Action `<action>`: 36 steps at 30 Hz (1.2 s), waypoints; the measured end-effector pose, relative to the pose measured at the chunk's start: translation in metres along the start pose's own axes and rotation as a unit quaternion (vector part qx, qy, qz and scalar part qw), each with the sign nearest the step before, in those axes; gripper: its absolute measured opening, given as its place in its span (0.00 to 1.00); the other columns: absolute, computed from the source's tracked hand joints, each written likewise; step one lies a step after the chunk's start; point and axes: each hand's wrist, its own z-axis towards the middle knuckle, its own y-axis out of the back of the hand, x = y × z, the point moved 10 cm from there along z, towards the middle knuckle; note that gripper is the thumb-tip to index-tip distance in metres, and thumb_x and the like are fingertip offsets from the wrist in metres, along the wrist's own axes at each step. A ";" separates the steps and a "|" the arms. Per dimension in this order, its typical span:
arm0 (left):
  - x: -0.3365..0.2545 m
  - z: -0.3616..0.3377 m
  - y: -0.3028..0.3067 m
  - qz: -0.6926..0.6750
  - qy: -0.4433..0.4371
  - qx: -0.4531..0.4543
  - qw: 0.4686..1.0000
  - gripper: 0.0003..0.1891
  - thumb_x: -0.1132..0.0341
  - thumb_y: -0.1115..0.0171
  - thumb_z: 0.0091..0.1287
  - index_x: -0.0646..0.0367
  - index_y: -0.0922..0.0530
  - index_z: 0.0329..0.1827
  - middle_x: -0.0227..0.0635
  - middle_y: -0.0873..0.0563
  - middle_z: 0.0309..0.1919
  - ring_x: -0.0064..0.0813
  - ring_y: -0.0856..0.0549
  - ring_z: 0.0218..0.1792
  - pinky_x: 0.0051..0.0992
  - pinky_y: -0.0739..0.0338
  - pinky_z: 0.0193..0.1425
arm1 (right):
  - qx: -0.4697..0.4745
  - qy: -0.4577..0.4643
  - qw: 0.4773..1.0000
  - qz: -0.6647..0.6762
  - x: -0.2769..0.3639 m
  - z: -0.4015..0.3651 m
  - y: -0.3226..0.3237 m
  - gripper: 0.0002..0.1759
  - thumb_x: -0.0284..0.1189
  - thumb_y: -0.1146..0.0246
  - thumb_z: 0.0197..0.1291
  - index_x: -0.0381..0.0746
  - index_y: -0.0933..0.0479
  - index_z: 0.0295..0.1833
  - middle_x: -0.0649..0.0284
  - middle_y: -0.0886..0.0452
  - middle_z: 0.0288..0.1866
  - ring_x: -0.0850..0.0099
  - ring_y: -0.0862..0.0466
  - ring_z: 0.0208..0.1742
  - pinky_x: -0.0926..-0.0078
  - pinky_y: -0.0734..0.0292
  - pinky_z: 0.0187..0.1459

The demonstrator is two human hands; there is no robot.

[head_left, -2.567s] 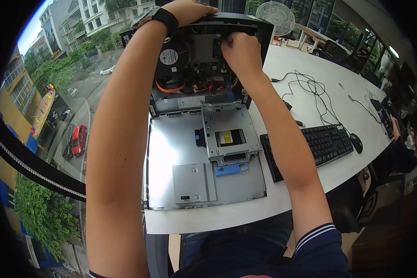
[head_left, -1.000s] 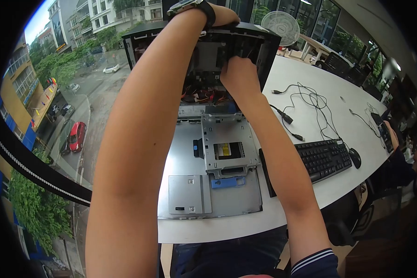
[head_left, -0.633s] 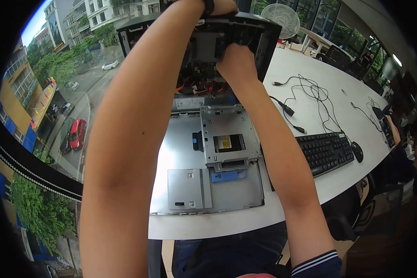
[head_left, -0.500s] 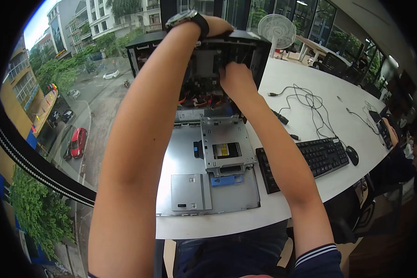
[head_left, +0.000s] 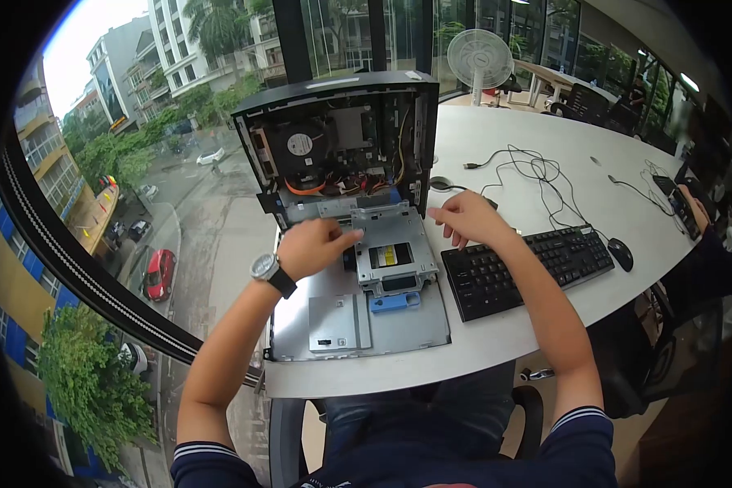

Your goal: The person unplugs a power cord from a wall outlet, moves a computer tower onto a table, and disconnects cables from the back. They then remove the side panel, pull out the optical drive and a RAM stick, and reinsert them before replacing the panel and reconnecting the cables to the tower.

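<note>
A black computer case (head_left: 333,85) stands with its inside facing me, showing a fan (head_left: 299,145) and coloured cables. In front of it, a metal drive bracket (head_left: 421,244) with a yellow-labelled drive rests on a silver side panel (head_left: 407,332). My left hand (head_left: 311,247), with a watch on its wrist, hovers at the bracket's left edge, fingers loosely bent and apart, nothing visible in it. To the right of the bracket is my right hand (head_left: 466,220), raised with fingers loosely curled and apart, holding nothing visible. A blue latch (head_left: 392,302) lies below the bracket.
Right of the case are a black keyboard (head_left: 496,281), a mouse (head_left: 620,254) and tangled cables (head_left: 537,171) on the white table (head_left: 496,130). Another person's hand (head_left: 694,210) is at the far right. A white fan (head_left: 479,61) stands behind; a window is on the left.
Both hands have come out of the computer case and back toward me, the left down beside the bracket, the right beyond its right side. The case now sits more upright, its inside uncovered.
</note>
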 end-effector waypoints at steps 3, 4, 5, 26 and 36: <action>0.007 -0.005 -0.024 -0.051 0.040 0.065 0.996 0.35 0.35 0.43 0.74 0.64 0.16 0.33 0.42 0.15 0.25 0.38 0.17 0.28 0.36 0.25 0.35 | 0.033 0.008 0.998 0.045 0.007 -0.009 -0.018 0.26 0.44 0.31 0.70 0.26 0.15 0.40 0.56 0.14 0.27 0.71 0.14 0.21 0.75 0.16 0.23; 0.000 -0.006 -0.030 -0.088 0.042 0.082 0.992 0.35 0.34 0.41 0.73 0.64 0.16 0.33 0.43 0.14 0.27 0.37 0.16 0.30 0.36 0.25 0.36 | 0.045 0.009 0.997 0.061 0.007 -0.010 -0.025 0.25 0.43 0.30 0.69 0.26 0.15 0.40 0.56 0.15 0.27 0.71 0.14 0.21 0.75 0.16 0.23; -0.003 -0.006 -0.031 -0.075 0.044 0.079 0.993 0.34 0.34 0.41 0.73 0.64 0.17 0.33 0.43 0.15 0.27 0.36 0.16 0.30 0.36 0.25 0.37 | 0.059 0.011 0.995 0.076 0.006 -0.009 -0.033 0.25 0.43 0.30 0.69 0.26 0.15 0.39 0.56 0.15 0.26 0.71 0.14 0.21 0.75 0.16 0.23; -0.016 0.057 0.064 -0.407 -0.056 -0.124 0.903 0.19 0.57 0.31 0.75 0.50 0.31 0.31 0.21 0.22 0.26 0.11 0.20 0.26 0.16 0.23 0.28 | -0.062 0.160 0.966 0.194 0.106 0.006 0.057 0.16 0.35 0.25 0.66 0.31 0.16 0.38 0.64 0.16 0.25 0.80 0.19 0.18 0.83 0.27 0.18; -0.013 0.077 0.062 -0.438 -0.052 -0.130 0.888 0.19 0.57 0.29 0.74 0.50 0.32 0.31 0.21 0.21 0.26 0.12 0.20 0.25 0.16 0.23 0.28 | -0.101 0.159 0.971 0.146 0.112 0.022 0.074 0.17 0.37 0.25 0.65 0.31 0.14 0.41 0.63 0.15 0.27 0.82 0.22 0.18 0.83 0.30 0.18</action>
